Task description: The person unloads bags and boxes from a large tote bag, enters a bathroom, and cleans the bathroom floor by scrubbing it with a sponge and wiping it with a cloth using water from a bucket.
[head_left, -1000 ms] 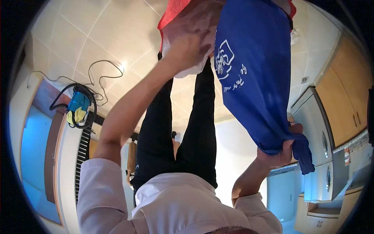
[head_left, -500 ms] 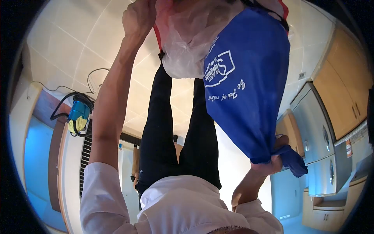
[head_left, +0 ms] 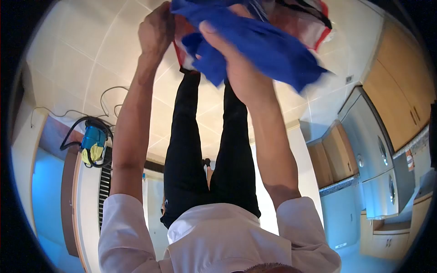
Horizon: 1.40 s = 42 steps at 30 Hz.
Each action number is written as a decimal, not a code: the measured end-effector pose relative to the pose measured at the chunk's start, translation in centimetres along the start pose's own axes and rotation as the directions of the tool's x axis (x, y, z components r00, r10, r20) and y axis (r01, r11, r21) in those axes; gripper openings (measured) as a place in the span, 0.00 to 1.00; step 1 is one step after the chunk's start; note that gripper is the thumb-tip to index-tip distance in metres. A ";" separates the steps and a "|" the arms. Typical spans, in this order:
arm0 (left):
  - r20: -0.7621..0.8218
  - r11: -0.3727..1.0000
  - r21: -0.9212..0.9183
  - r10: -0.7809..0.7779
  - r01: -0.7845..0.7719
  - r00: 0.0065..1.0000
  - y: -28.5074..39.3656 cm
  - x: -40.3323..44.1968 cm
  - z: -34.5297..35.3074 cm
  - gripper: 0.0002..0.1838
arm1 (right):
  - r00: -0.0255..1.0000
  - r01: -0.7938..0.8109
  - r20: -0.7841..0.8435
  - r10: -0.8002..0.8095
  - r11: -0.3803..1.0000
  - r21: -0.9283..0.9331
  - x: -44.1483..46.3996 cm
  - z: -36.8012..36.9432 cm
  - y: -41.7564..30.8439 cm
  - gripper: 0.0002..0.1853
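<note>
My left hand [head_left: 154,36] is closed at the left edge of a translucent plastic bag [head_left: 304,28] with red trim and black edging, near the top of the view. My right hand [head_left: 248,79] holds a bunched blue cloth bag [head_left: 284,57] over the plastic bag, thumb stretched along the cloth. Most of its fingers are hidden behind the fabric, which is partly smeared by motion. The blue bag covers much of the plastic bag, and the top edge of the view cuts both off.
At left on the tiled floor [head_left: 68,59] is a blue machine [head_left: 88,138] with a black hose, a cord and a yellow cloth [head_left: 94,154]. Wooden cabinets [head_left: 400,86] and a silver fridge [head_left: 364,132] line the right side. My black-trousered legs [head_left: 182,159] stand below the bags.
My right hand has swung up and left from the lower right, carrying the blue bag. The bag has gone from hanging stretched out to bunched over the plastic bag. My left hand stays nearly in place.
</note>
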<state>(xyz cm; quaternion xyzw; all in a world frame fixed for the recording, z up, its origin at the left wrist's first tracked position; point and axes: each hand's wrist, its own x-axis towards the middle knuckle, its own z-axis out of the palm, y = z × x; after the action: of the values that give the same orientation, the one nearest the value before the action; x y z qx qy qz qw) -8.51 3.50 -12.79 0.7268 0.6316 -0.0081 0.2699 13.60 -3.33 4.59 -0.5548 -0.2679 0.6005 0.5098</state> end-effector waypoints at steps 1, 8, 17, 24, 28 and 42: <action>0.000 0.998 -0.060 -0.020 0.020 1.000 1.7 0.4 -1.5 0.21 | 0.993 0.122 0.019 -0.120 0.968 -0.221 0.3 -0.1 1.9 0.17; -0.050 0.989 -0.030 -0.145 0.144 0.988 1.6 2.2 -2.1 0.22 | 0.982 -0.165 0.009 0.188 0.880 -0.446 -2.9 -1.7 5.7 0.38; -0.236 0.746 -0.131 0.616 -0.653 0.751 10.3 -1.5 -6.4 0.43 | 0.944 -0.051 -0.238 -0.228 0.610 -0.790 0.5 -13.8 8.3 0.19; 0.074 0.859 0.207 0.463 -0.468 0.883 6.5 -0.9 2.1 0.28 | 0.970 0.112 0.057 -0.238 0.225 -0.968 10.7 -19.1 17.3 0.17; -0.018 0.914 -0.018 0.405 -0.406 0.914 7.4 -0.4 -3.9 0.27 | 0.978 0.089 0.045 -0.204 0.210 -0.974 14.0 -19.9 20.0 0.17; -0.224 0.970 -0.235 0.002 -0.056 0.974 7.3 -9.8 -12.7 0.13 | 0.980 0.125 0.093 -0.178 0.180 -0.976 13.9 -20.4 21.7 0.17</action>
<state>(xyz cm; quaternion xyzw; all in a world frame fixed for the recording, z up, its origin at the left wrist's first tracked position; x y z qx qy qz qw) -7.91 -0.74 4.31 0.6944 0.6433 0.1538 0.2834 27.84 -3.01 -25.05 -0.7346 -0.6297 0.2296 0.1053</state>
